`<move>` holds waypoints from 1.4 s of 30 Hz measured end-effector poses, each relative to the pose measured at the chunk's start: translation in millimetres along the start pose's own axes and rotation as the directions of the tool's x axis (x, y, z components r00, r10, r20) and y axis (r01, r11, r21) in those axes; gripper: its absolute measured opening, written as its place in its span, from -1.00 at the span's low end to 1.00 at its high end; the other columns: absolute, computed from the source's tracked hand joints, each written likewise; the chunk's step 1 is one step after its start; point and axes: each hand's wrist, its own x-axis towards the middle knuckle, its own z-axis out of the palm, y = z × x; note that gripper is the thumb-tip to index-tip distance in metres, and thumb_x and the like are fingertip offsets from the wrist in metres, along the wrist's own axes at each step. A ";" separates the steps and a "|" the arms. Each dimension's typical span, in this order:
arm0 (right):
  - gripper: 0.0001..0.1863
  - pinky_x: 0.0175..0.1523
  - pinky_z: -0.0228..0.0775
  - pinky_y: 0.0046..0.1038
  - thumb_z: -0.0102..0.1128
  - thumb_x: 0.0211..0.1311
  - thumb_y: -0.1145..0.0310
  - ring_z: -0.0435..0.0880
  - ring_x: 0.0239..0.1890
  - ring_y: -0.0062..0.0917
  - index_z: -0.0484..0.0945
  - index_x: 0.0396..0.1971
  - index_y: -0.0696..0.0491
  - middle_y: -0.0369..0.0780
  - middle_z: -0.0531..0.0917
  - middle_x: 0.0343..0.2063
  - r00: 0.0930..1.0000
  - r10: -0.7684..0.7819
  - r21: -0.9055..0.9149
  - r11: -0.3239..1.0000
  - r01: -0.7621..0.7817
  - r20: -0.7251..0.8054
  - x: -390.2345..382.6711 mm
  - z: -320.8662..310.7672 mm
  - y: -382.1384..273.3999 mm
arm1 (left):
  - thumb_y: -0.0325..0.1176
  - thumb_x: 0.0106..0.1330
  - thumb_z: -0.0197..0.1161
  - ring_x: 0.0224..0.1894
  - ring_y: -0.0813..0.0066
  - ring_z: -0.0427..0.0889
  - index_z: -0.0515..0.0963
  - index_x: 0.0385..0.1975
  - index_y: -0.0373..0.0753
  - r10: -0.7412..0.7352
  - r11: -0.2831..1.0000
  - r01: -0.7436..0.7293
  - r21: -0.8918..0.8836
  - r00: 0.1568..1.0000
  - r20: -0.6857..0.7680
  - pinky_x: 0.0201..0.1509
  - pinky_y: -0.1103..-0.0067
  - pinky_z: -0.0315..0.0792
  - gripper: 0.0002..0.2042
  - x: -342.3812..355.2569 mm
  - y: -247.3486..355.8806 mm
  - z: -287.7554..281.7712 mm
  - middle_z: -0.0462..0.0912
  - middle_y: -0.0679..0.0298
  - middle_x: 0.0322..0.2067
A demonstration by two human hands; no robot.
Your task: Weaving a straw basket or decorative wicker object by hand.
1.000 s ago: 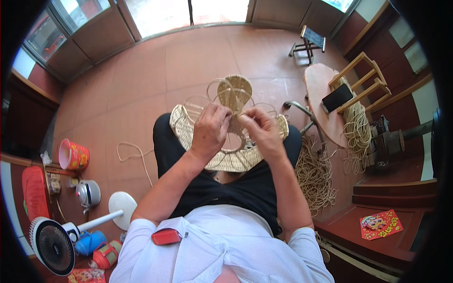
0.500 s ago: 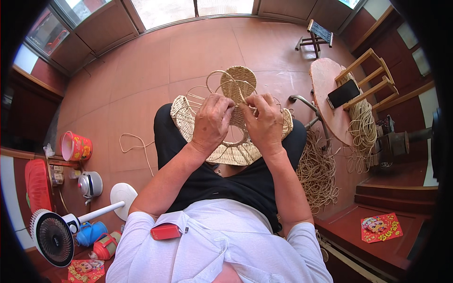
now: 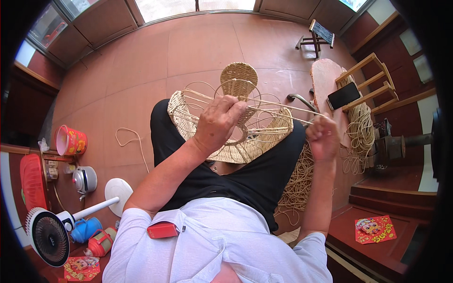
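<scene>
Across my lap lies a half-woven piece [image 3: 269, 141], a looped wire frame with tan cord woven into curved panels. A round woven section [image 3: 239, 71] stands out at its far end. My left hand [image 3: 218, 120] is closed on the frame at its middle, just below that round section; its fingertips partly hide what they pinch. A pale cord [image 3: 288, 107] runs taut from there to my right hand [image 3: 323, 137], which is raised beyond my right knee. The right fingers are curled round the cord.
Loose cord [image 3: 297, 186] lies heaped on the floor at my right. Beside it, a pink oval-topped table [image 3: 325, 78] bears a wooden rack, a black phone [image 3: 344, 95] and a cord bundle [image 3: 361, 127]. At left stand a red bucket [image 3: 71, 140], a kettle [image 3: 85, 179] and a fan [image 3: 48, 238].
My right hand has moved from the woven piece out to the right, drawing the cord taut. My left hand stays at the frame and has shifted slightly.
</scene>
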 end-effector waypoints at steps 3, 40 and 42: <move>-0.79 -0.43 0.13 -0.53 0.28 0.54 0.36 0.19 -0.56 -0.68 0.45 -0.32 0.01 -0.39 0.35 -0.47 0.993 -0.113 0.108 0.987 0.115 -0.028 -4.1 -37.7 -46.3 | -0.47 0.39 0.49 -0.14 0.22 0.74 0.70 -0.08 -0.16 0.034 0.999 -0.033 -0.022 0.998 0.051 -0.09 0.36 0.66 -0.83 6.6 -1.3 13.4 0.66 0.26 -0.23; -0.61 0.17 0.65 -0.52 0.31 0.60 0.47 0.70 -0.16 -0.64 0.53 0.31 0.23 -0.34 0.68 -0.24 0.983 0.032 -0.517 0.853 0.066 0.178 22.7 96.6 58.7 | -0.34 0.51 0.38 -0.06 0.06 0.77 0.66 -0.01 -0.24 -0.189 0.982 0.185 0.039 0.949 0.253 -0.05 0.18 0.68 -0.82 18.2 34.4 6.7 0.70 0.13 -0.03; -0.65 0.09 0.69 -0.44 0.25 0.54 0.50 0.55 -0.34 -0.70 0.52 0.24 0.17 -0.42 0.53 -0.33 0.976 0.060 -0.150 0.988 -0.028 0.211 13.9 73.7 35.9 | -0.37 0.49 0.40 -0.02 0.09 0.74 0.67 0.03 -0.22 -0.114 0.993 0.110 0.033 0.978 0.172 -0.01 0.20 0.68 -0.80 15.5 32.0 16.9 0.67 0.17 0.01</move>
